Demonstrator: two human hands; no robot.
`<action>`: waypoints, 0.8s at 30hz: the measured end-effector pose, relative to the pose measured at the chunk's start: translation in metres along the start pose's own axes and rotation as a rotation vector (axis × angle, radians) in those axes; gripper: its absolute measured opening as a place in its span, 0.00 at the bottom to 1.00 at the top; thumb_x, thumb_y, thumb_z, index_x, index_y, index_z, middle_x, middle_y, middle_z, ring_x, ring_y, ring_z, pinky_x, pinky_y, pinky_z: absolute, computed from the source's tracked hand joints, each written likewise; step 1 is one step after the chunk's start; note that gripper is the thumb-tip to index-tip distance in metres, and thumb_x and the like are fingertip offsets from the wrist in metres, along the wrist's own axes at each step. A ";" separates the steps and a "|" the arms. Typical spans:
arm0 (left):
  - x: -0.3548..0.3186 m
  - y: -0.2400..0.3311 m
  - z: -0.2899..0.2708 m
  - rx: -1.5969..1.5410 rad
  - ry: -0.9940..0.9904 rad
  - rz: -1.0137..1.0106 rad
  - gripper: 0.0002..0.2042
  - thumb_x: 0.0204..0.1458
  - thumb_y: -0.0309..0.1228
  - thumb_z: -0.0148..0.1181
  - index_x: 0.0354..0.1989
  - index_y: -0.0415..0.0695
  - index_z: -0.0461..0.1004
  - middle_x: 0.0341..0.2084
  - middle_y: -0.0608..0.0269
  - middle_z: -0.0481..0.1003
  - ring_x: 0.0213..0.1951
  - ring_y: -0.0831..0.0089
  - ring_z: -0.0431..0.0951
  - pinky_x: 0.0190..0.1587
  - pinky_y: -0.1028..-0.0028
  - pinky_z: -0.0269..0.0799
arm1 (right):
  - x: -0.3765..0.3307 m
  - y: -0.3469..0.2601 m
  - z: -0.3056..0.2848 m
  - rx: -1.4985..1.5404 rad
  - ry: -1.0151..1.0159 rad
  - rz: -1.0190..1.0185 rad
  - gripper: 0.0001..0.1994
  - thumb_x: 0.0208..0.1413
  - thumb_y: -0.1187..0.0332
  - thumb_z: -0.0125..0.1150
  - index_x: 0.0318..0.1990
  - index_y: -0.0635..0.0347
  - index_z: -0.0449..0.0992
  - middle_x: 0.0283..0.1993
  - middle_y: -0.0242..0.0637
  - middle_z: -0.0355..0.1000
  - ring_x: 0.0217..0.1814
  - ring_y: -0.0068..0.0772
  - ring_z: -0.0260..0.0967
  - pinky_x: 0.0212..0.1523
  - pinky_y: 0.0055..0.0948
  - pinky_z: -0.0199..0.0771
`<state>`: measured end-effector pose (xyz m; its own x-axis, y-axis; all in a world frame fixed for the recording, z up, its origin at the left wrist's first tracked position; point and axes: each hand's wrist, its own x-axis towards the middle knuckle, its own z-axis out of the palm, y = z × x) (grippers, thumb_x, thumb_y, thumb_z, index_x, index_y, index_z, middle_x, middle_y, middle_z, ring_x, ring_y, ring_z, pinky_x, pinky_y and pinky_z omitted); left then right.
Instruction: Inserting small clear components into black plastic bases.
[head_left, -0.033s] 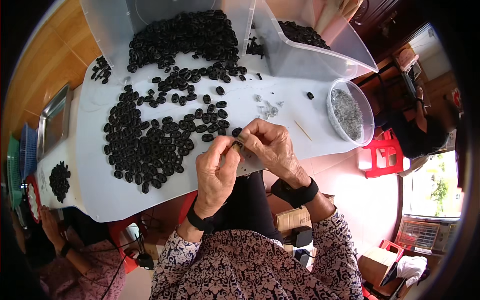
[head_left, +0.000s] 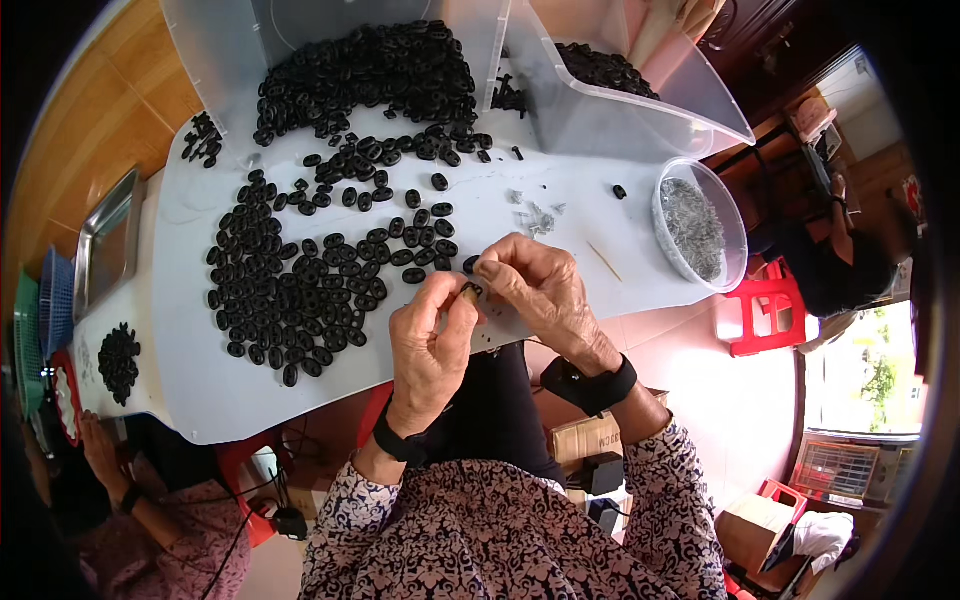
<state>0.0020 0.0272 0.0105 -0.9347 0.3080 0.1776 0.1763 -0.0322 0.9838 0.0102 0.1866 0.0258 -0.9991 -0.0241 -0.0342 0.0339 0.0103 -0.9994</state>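
Note:
My left hand (head_left: 436, 335) is closed in a pinch on a small black part (head_left: 471, 291) just off the table's near edge. My right hand (head_left: 540, 295) is close against it, thumb and forefinger pressed together; whatever they hold is too small and covered to make out. A black oval piece (head_left: 471, 264) shows just past the right fingertips. To the left, many black oval pieces with two holes (head_left: 300, 290) lie spread over the white table (head_left: 560, 265). Small clear plastic bits (head_left: 540, 219) sit beyond my hands.
A tipped clear bin (head_left: 225, 75) spills black ovals at the back, with another clear bin (head_left: 630, 125) beside it. At right stand a round tub of clear bits (head_left: 697, 230) and a thin wooden stick (head_left: 606, 262). A co-worker's hand (head_left: 100, 450) is at lower left.
My right hand has shifted very slightly left and away from me, its thumb and forefinger a little repositioned. The left hand stays nearly still, its pinch kept.

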 end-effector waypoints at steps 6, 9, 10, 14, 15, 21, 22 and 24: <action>0.001 -0.001 0.001 -0.035 0.002 -0.048 0.06 0.58 0.28 0.51 0.35 0.36 0.70 0.23 0.67 0.73 0.26 0.83 0.72 0.29 0.83 0.66 | 0.000 0.004 0.005 0.073 0.032 -0.034 0.08 0.60 0.69 0.59 0.35 0.65 0.76 0.25 0.26 0.71 0.27 0.12 0.63 0.28 0.17 0.65; 0.002 0.001 0.001 -0.038 0.002 -0.043 0.06 0.58 0.28 0.51 0.34 0.37 0.70 0.23 0.67 0.73 0.26 0.84 0.72 0.29 0.83 0.66 | -0.001 0.001 0.008 -0.019 0.077 -0.041 0.08 0.59 0.69 0.60 0.33 0.66 0.76 0.25 0.27 0.72 0.26 0.12 0.62 0.27 0.17 0.65; 0.002 0.001 0.001 -0.029 0.004 -0.015 0.07 0.58 0.28 0.51 0.34 0.37 0.70 0.22 0.67 0.73 0.26 0.84 0.71 0.28 0.83 0.65 | -0.002 0.002 0.009 -0.056 0.086 -0.021 0.08 0.59 0.69 0.60 0.32 0.66 0.75 0.25 0.27 0.71 0.26 0.12 0.62 0.27 0.17 0.66; 0.004 0.004 0.002 -0.047 0.021 -0.025 0.08 0.60 0.29 0.50 0.34 0.37 0.71 0.22 0.67 0.73 0.25 0.85 0.71 0.28 0.83 0.64 | -0.001 0.000 0.012 0.050 0.068 0.003 0.08 0.59 0.70 0.59 0.33 0.66 0.74 0.26 0.27 0.71 0.28 0.13 0.64 0.29 0.17 0.67; 0.004 0.004 0.003 -0.069 0.031 -0.017 0.08 0.60 0.30 0.50 0.34 0.37 0.71 0.22 0.67 0.73 0.25 0.85 0.70 0.28 0.84 0.64 | -0.001 0.001 0.011 0.051 0.066 -0.002 0.08 0.59 0.70 0.59 0.33 0.66 0.74 0.26 0.27 0.71 0.28 0.13 0.64 0.29 0.17 0.67; 0.000 0.000 -0.007 0.129 0.114 0.120 0.07 0.62 0.29 0.48 0.40 0.38 0.70 0.24 0.65 0.73 0.25 0.82 0.71 0.27 0.81 0.66 | -0.005 0.012 0.009 0.258 0.157 -0.115 0.04 0.59 0.73 0.57 0.37 0.65 0.73 0.33 0.31 0.73 0.33 0.17 0.69 0.41 0.20 0.72; -0.001 -0.002 -0.009 0.169 0.195 0.236 0.07 0.62 0.28 0.47 0.42 0.38 0.69 0.26 0.63 0.72 0.26 0.80 0.71 0.28 0.80 0.67 | -0.004 0.016 0.008 0.265 0.153 -0.117 0.04 0.59 0.73 0.57 0.37 0.65 0.73 0.33 0.31 0.73 0.33 0.17 0.69 0.41 0.20 0.72; 0.000 -0.004 -0.015 0.214 0.197 0.258 0.06 0.59 0.23 0.49 0.43 0.37 0.68 0.34 0.58 0.71 0.34 0.70 0.72 0.37 0.72 0.69 | -0.003 0.020 0.005 0.409 0.210 -0.141 0.03 0.59 0.75 0.56 0.38 0.65 0.73 0.34 0.31 0.73 0.32 0.18 0.70 0.40 0.21 0.72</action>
<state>-0.0033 0.0126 0.0065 -0.8891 0.1266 0.4399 0.4539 0.1206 0.8828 0.0145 0.1819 0.0058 -0.9766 0.2055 0.0630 -0.1378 -0.3737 -0.9173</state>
